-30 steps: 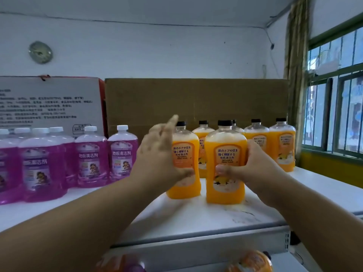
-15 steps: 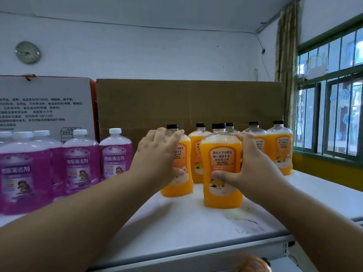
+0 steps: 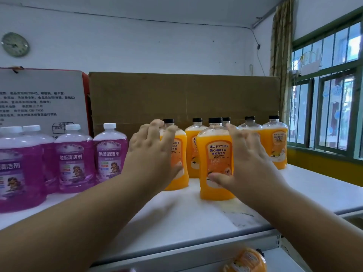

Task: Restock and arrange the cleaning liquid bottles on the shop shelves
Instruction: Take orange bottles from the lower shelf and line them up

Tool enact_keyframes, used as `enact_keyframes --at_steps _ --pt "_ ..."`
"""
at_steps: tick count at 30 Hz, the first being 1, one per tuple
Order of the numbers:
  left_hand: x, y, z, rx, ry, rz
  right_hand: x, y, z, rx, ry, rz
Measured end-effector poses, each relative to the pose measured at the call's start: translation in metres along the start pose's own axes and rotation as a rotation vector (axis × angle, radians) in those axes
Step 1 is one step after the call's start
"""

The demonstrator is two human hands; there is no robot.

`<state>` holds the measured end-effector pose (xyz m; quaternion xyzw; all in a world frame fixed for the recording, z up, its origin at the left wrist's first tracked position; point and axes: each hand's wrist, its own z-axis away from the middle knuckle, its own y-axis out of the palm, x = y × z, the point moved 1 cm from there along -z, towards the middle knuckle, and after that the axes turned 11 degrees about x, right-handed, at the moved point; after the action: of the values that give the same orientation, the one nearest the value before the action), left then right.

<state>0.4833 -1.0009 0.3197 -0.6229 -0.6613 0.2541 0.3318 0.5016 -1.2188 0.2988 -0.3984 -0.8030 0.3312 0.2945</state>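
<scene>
- Orange liquid fills the front orange bottle (image 3: pixel 215 161), a clear, round-shouldered plastic bottle with a black cap and a printed label; it stands upright on the white shelf (image 3: pixel 196 218).
- Our right hand (image 3: pixel 249 163) lies against that bottle's right side, fingers spread and thumb low on the label; we cannot tell whether it grips or only touches.
- Our left hand (image 3: pixel 151 154) is spread wide over the left orange bottle (image 3: pixel 176 160), which stands just behind and to the left of the front one.
- We see the rear orange bottles (image 3: pixel 275 142) in a row further back, in front of a flat brown cardboard box (image 3: pixel 184 97).
- To the left stand the purple bottles (image 3: pixel 110 152), squat, translucent, with white caps, close together in front of a grey printed carton (image 3: pixel 41 99).
- The shelf top looks smooth and glossy, with a scuffed patch near its front edge; bare room lies open in front of the bottles and on the right towards the window (image 3: pixel 330 107).
- Below the shelf's metal lip we glimpse another orange bottle (image 3: pixel 245 261).
</scene>
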Motion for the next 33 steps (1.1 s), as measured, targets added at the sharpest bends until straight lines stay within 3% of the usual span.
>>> enact_keyframes --at_steps 2,7,10,33 --pt "-0.011 -0.009 0.014 0.017 0.104 0.031 0.003 0.0 0.001 0.026 -0.055 0.056" --pt "-0.034 0.005 0.043 0.568 0.091 0.259 0.004 0.001 -0.028 0.107 -0.022 0.086" --pt "-0.038 0.014 0.045 0.705 0.061 0.234 0.001 0.008 -0.044 0.143 -0.009 0.103" --pt "-0.039 0.018 0.047 0.701 0.02 0.222 -0.009 0.036 -0.057 0.068 -0.061 0.064"
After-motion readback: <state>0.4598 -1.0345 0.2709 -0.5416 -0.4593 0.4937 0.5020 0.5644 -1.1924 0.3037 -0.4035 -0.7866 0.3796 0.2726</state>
